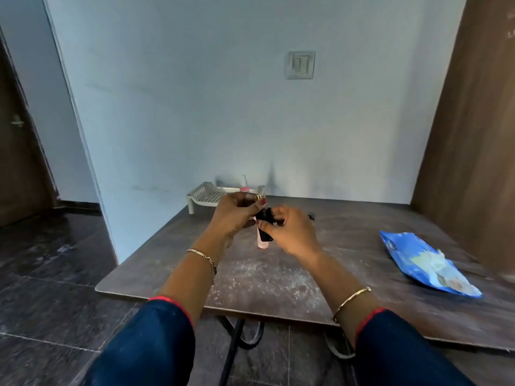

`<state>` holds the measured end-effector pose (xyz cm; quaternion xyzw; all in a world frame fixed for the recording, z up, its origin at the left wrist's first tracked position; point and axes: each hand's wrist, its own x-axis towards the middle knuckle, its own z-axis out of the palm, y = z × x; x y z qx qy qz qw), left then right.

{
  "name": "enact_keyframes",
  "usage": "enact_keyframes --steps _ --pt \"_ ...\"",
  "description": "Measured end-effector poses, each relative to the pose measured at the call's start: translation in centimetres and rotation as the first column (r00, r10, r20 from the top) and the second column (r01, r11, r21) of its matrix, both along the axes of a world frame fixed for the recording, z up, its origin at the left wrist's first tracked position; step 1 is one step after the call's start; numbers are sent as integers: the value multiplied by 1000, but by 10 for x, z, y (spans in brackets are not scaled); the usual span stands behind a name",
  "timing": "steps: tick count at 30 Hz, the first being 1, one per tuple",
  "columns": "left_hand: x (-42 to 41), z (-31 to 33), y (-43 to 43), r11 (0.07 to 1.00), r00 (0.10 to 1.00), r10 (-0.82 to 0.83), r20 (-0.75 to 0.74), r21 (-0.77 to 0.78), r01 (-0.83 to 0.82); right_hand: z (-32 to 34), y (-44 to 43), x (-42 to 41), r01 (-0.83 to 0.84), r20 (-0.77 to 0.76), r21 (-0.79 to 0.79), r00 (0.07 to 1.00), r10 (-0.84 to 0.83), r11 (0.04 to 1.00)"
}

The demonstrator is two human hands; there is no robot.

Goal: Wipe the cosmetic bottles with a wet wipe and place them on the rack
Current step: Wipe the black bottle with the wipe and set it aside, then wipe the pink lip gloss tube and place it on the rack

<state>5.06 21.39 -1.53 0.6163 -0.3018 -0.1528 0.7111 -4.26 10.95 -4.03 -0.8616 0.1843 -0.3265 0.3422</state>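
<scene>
Both my hands are raised over the middle of the dark table (pixel 278 280). My left hand (pixel 237 215) and my right hand (pixel 292 229) together hold a small black cosmetic item (pixel 264 215) between their fingertips. Just below it a pale pink bottle (pixel 262 243) shows, partly hidden by a black part; who holds it I cannot tell. The white perforated rack (pixel 204 195) stands at the table's back left against the wall, with a clear bottle with a red band (pixel 244 186) on it. No wet wipe is plainly visible in my hands.
A blue pack of wet wipes (pixel 423 263) lies at the table's right side. A small dark object (pixel 311 217) lies behind my right hand. A brown wooden panel (pixel 473 135) rises on the right; dark tiled floor (pixel 55 274) lies left.
</scene>
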Motion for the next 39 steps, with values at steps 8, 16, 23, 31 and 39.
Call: enact_keyframes --steps 8,16,23,31,39 --pt "92 42 -14 979 977 197 76 30 -200 51 -22 90 7 -58 -405 998 -33 914" --pt "188 23 -63 944 948 306 92 102 -315 68 -70 164 -59 -206 -533 977 -62 844" --pt "249 -8 -102 881 896 381 226 204 -426 50 -102 201 -107 -265 -561 963 -55 821" --pt "283 -37 -118 814 864 390 318 320 -485 32 -112 225 -114 -269 -536 962 -41 837" --pt "288 -46 -123 763 842 391 372 380 -523 22 -122 222 -138 -314 -462 949 -16 876"
